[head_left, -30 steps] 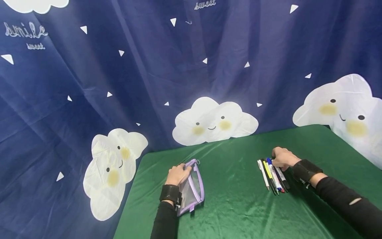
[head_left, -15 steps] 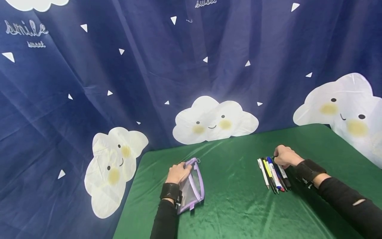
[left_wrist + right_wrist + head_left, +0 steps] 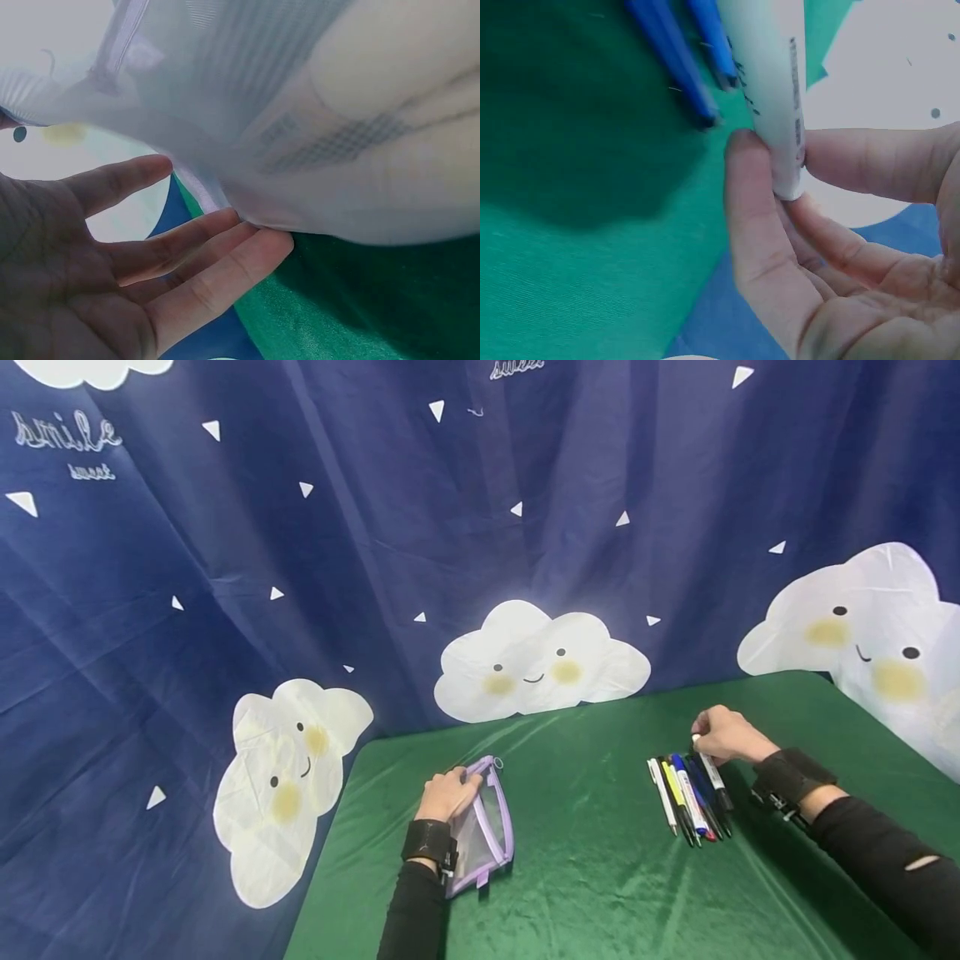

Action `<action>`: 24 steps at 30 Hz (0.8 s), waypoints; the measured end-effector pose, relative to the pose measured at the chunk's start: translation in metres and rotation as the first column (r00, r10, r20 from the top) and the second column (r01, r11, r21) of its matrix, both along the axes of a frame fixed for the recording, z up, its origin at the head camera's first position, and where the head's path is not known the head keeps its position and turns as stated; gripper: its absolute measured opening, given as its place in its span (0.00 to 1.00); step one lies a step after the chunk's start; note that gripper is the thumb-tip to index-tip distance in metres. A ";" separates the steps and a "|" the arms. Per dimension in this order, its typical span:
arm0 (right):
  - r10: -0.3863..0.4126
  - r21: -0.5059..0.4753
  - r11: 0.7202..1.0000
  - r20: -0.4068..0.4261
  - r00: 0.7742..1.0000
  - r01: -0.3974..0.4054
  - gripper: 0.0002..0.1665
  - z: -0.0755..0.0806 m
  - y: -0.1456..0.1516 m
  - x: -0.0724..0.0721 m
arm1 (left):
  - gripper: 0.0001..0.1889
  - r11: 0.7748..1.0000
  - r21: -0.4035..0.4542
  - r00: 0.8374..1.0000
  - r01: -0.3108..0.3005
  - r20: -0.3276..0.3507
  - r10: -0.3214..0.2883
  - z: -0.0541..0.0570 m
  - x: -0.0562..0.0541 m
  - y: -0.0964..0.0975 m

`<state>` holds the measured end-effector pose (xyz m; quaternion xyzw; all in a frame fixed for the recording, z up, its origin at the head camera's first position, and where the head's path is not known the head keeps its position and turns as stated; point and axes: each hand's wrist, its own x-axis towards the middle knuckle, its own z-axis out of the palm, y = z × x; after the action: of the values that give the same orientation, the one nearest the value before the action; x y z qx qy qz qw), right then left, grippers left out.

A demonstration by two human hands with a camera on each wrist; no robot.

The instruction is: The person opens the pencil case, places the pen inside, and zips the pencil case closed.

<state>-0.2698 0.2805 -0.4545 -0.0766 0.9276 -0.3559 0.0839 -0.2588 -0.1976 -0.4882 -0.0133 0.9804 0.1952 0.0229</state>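
On the left of the table, my left hand holds the upper side of a see-through mesh pencil pouch with purple trim. Seen from the left wrist, the fingertips meet the pouch's lower edge, and pale mesh fills the upper part. My right hand pinches the far end of a white marker between thumb and fingers; its black end points toward the near side. This marker lies at the right end of a row of pens. Blue pens sit beside it in the right wrist view.
Left of the marker lie a white pen, a yellow pen and a white marker with blue ends, among several others side by side. Green cloth covers the table. A dark blue curtain with clouds hangs behind.
My right hand has shifted right and away toward the far side, now gripping the white marker's end. The marker has moved slightly right, uncovering blue pens. The left hand and pouch stay put.
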 end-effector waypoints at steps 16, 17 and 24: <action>-0.070 -0.146 0.988 -0.153 0.986 0.047 0.22 0.042 -0.029 -0.009 | 0.34 1.000 -0.012 1.000 0.004 0.004 -0.004 -0.002 0.002 0.002; -0.070 -0.152 0.987 -0.160 0.985 0.046 0.22 0.043 -0.031 -0.010 | 0.33 1.000 -0.012 1.000 0.004 0.001 -0.004 -0.002 0.001 0.002; -0.084 -0.159 0.986 -0.182 0.980 0.055 0.20 0.049 -0.044 -0.016 | 0.33 1.000 -0.005 1.000 0.004 -0.003 -0.004 -0.004 0.000 0.000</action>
<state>-0.2859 0.2366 -0.4055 -0.0837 0.9033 -0.4201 -0.0225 -0.2589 -0.1977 -0.4920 -0.0110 0.9810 0.1927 0.0218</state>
